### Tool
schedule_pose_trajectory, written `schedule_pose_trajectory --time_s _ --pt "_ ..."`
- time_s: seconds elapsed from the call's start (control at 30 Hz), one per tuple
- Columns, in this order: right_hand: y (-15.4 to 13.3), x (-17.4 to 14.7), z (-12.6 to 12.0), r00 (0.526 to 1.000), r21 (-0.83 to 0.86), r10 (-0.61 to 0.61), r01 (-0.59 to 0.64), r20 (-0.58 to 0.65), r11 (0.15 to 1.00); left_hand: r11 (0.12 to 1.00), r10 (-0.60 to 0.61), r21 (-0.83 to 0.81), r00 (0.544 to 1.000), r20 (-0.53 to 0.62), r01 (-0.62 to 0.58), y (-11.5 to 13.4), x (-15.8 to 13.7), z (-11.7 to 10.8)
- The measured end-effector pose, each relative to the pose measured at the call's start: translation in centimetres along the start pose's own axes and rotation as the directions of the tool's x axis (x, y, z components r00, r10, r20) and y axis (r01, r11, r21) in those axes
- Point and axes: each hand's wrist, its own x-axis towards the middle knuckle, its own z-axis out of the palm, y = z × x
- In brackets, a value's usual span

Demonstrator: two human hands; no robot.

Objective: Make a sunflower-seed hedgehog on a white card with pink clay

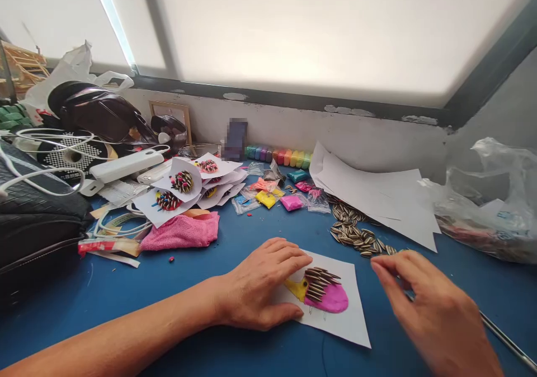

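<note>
My left hand (268,287) lies with its fingers spread on the left part of a white sheet of paper (350,332), thumb near the lower edge. On this sheet is a hedgehog figure in modelling clay, with a magenta body (335,298) and a yellow head (297,291). Striped sunflower seeds (322,281) stick out of the upper body like spines. Pencilled legs show below. My right hand (436,310) is closed in a pinch right of the paper, by a pile of loose sunflower seeds (354,237). Anything between its fingertips is too small to make out. A thin metal rod (507,339) passes behind that hand.
Finished seed pictures (180,184), a pink cloth (182,232) and a black bag (37,226) are at left. Clay packets (291,202) lie mid-table. White sheets (377,189) lean by the wall; a clear plastic bag (495,215) sits at right.
</note>
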Motion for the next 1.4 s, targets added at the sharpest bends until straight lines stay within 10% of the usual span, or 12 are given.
schedule_pose_trajectory --time_s 0.27,1.4 --pt "5.3 0.5 -0.3 0.912 -0.108 0.365 -0.350 0.186 0.930 0.999 -0.043 -0.003 0.998 0.035 0.043 0.0 -0.1 0.0" --pt "5.9 2.0 1.3 0.959 -0.037 0.183 -0.179 0.217 0.983 0.992 -0.123 0.000 0.986 0.114 0.123 0.1 0.0 0.0"
